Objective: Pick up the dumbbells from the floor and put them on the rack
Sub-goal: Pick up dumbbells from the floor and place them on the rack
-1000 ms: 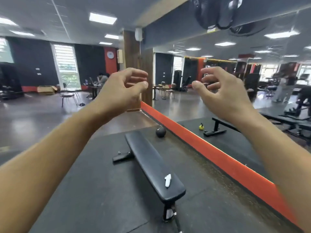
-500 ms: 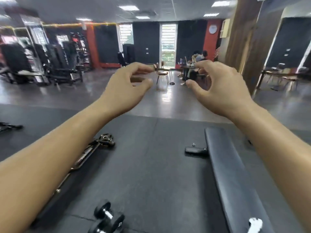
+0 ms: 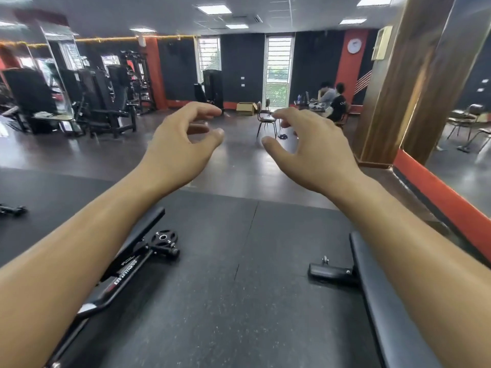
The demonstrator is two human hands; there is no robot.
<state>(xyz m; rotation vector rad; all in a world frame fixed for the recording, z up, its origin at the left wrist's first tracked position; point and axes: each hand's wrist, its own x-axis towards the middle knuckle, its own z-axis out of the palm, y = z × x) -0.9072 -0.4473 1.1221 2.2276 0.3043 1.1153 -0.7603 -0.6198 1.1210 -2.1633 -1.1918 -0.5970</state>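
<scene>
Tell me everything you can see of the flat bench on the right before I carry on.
The flat bench lies low on the dark rubber floor mat, running from mid-right toward the bottom edge. Its long narrow pad looks like black vinyl. A short black foot bar with a small wheel sticks out leftward at the far end. The right forearm hides part of it; nothing visibly rests on it.

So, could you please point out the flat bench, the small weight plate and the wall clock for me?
flat bench [image 3: 382, 301]: head view, on its black pad.
small weight plate [image 3: 164, 237]: head view, on its face by the hub.
wall clock [image 3: 354, 45]: head view, on its white dial.
</scene>
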